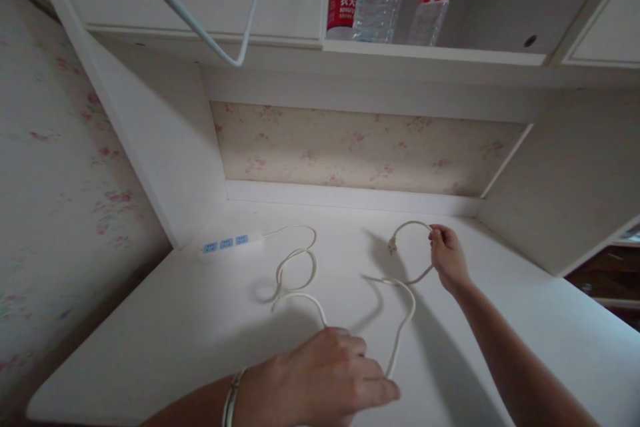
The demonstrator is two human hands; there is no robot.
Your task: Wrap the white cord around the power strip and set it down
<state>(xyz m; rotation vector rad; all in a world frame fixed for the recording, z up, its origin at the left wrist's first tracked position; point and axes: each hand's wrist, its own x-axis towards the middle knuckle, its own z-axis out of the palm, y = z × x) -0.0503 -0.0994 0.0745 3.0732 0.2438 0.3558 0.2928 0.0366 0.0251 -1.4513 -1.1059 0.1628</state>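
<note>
A white power strip (231,244) with blue sockets lies at the left on the white desk. Its thin white cord (311,270) runs off in loose loops toward the front. My left hand (333,380), a bracelet at its wrist, is closed around the cord near the desk's front. From there the cord goes on to the right, curving up to my right hand (449,257). That hand pinches the cord a short way behind the plug (392,245), which dangles with its prongs downward above the desk. My left fingertips are partly hidden by the hand.
Overhead, a shelf (430,53) holds several plastic bottles (379,0). A pale cable (200,33) hangs down in front of the upper cabinet (200,10). Side panels (165,140) flank the desk (200,320), with flowered wallpaper at the back and left.
</note>
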